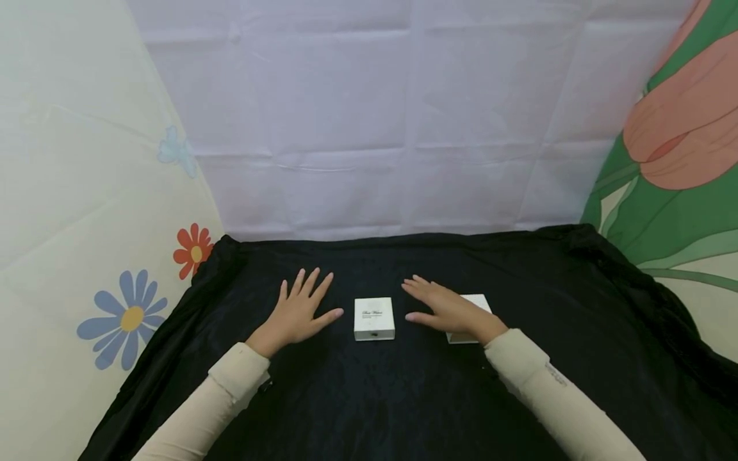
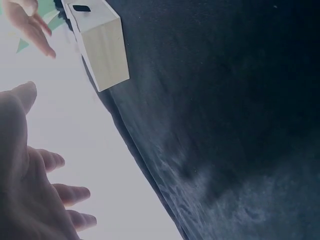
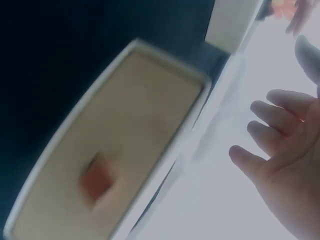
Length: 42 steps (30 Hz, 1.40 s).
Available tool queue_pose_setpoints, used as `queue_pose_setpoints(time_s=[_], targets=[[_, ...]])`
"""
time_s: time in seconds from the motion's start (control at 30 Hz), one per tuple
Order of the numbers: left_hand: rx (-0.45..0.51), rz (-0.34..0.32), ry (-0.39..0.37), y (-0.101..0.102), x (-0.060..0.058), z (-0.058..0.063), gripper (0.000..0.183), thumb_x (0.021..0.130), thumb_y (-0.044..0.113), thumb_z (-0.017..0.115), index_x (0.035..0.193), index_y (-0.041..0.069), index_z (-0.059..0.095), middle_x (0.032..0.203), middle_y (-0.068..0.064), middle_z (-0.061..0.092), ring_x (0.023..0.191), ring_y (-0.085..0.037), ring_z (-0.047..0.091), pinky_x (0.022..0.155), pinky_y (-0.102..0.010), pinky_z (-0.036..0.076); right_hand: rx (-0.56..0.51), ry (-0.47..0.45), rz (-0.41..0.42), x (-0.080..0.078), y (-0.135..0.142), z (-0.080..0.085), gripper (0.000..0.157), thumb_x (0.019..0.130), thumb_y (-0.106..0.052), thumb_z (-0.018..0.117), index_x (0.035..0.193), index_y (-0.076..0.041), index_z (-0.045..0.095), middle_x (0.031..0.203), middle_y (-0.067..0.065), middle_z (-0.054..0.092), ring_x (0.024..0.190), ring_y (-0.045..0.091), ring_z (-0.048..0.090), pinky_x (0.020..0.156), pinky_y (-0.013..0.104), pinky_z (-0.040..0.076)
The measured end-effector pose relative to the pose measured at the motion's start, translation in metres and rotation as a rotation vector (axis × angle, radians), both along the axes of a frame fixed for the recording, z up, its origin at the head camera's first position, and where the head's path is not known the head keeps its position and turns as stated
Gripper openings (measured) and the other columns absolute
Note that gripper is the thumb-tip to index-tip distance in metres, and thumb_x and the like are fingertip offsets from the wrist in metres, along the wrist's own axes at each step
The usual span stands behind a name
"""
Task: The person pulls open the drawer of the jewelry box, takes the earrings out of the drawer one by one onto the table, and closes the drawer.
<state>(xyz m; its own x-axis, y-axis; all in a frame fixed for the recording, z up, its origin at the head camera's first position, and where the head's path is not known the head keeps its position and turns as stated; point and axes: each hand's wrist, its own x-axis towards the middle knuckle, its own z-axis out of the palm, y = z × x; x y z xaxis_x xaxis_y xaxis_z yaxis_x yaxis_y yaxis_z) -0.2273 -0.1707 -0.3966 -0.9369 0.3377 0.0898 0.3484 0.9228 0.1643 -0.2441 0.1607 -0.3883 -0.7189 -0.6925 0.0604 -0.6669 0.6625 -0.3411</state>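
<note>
A small white box point(image 1: 374, 315) with dark script lettering on its lid lies on the black cloth between the hands. Its front face carries a small dark spot. To its left, the left hand point(image 1: 296, 314) is spread with straight fingers, holding nothing. The right hand point(image 1: 446, 308), fingers extended and also holding nothing, overlaps a second white box point(image 1: 478, 301) in the head view, hiding much of it. In the right wrist view that second box point(image 3: 145, 110) looms close, showing a beige side with white edges and a blurred reddish patch.
Black cloth point(image 1: 357, 410) covers the table, with bunched folds along its right edge. A creased white sheet point(image 1: 403, 115) hangs behind it. Flower-patterned walls point(image 1: 131, 318) stand on both sides.
</note>
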Motion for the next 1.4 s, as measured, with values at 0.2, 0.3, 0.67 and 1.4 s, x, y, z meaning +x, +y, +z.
queue_pose_setpoints(time_s=[0.2,0.3,0.67,1.4], targets=[[0.0,-0.002,-0.013,0.0,0.001,0.0,0.082,0.091,0.066,0.043,0.154,0.021,0.017,0.159,-0.015,0.012,0.145,-0.042,0.004,0.11,-0.067,0.004,0.038,-0.031,0.025,-0.006,-0.022,-0.008,0.069,0.095,-0.042,0.056,0.147,-0.002,0.034,0.152,0.015,0.033,0.144,0.032,0.021,0.112,0.054,0.023],[0.005,-0.005,-0.016,0.0,0.001,0.0,0.082,0.091,0.065,0.044,0.154,0.019,0.018,0.159,-0.015,0.012,0.145,-0.042,0.005,0.109,-0.068,0.004,0.053,-0.053,0.032,-0.009,-0.029,-0.012,0.068,0.095,-0.043,0.056,0.146,-0.003,0.036,0.153,0.014,0.033,0.144,0.032,0.021,0.112,0.054,0.023],[-0.004,0.001,-0.025,0.0,0.002,-0.002,0.08,0.091,0.066,0.042,0.154,0.02,0.021,0.159,-0.014,0.013,0.145,-0.041,0.005,0.11,-0.067,0.007,0.045,-0.095,0.04,-0.014,-0.04,-0.024,0.068,0.094,-0.041,0.058,0.146,-0.003,0.037,0.153,0.015,0.032,0.144,0.032,0.019,0.112,0.056,0.023],[0.006,0.002,-0.038,-0.002,0.002,-0.004,0.081,0.091,0.067,0.041,0.154,0.022,0.018,0.16,-0.013,0.01,0.145,-0.04,0.002,0.111,-0.066,0.006,0.101,-0.172,0.013,-0.011,-0.044,-0.019,0.071,0.096,-0.041,0.055,0.148,-0.002,0.029,0.156,0.016,0.025,0.145,0.033,0.016,0.114,0.053,0.021]])
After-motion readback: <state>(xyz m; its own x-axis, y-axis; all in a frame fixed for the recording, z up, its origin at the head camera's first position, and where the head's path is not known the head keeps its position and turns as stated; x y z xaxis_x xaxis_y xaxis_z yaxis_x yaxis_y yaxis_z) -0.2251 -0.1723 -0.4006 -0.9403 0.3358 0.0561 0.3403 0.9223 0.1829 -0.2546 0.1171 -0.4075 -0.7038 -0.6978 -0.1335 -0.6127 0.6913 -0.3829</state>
